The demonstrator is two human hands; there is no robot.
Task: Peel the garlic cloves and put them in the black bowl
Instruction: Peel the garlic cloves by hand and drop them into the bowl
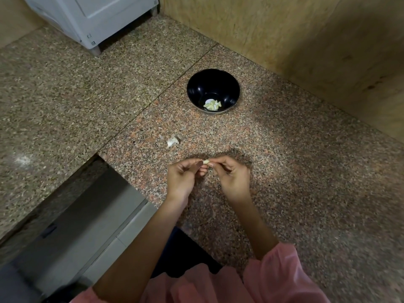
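Observation:
A small pale garlic clove [206,161] is pinched between the fingertips of both hands, just above the speckled granite counter [306,171]. My left hand [183,174] holds it from the left with curled fingers, and my right hand [231,176] pinches it from the right. Beyond the hands stands the black bowl [192,90], with several peeled cloves [212,105] lying at its bottom. A white piece of garlic with its skin [172,142] lies on the counter between the hands and the bowl, with a smaller flake of skin [161,137] to its left.
A wooden wall panel [306,40] rises behind and to the right of the bowl. A white appliance [91,16] stands at the back left. The counter drops off at the lower left over a grey drawer front [87,226].

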